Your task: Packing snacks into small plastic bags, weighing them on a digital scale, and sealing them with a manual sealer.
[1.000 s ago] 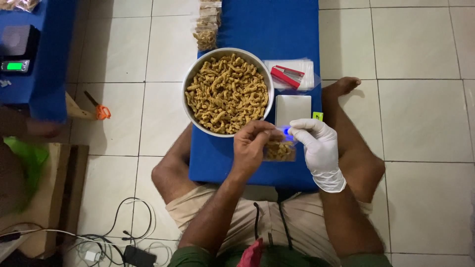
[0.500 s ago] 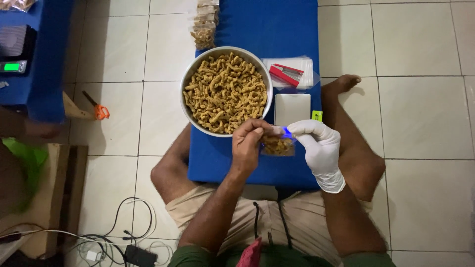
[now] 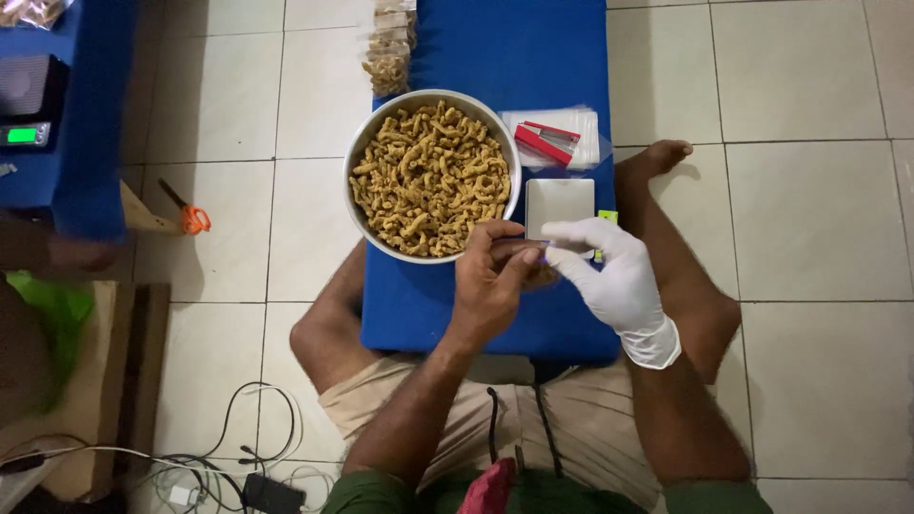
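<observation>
Bare left hand point(image 3: 490, 290) and gloved right hand point(image 3: 609, 276) meet fingertip to fingertip, pinching a small snack packet point(image 3: 533, 271) between them — mostly hidden — just below the full metal bowl point(image 3: 367, 152).

We see a floor of large pale tiles point(image 3: 800, 219) with dark grout lines, a low blue table point(image 3: 519, 57) at centre, another blue table point(image 3: 90, 114) at left, and tangled cables point(image 3: 219, 457) below.
</observation>
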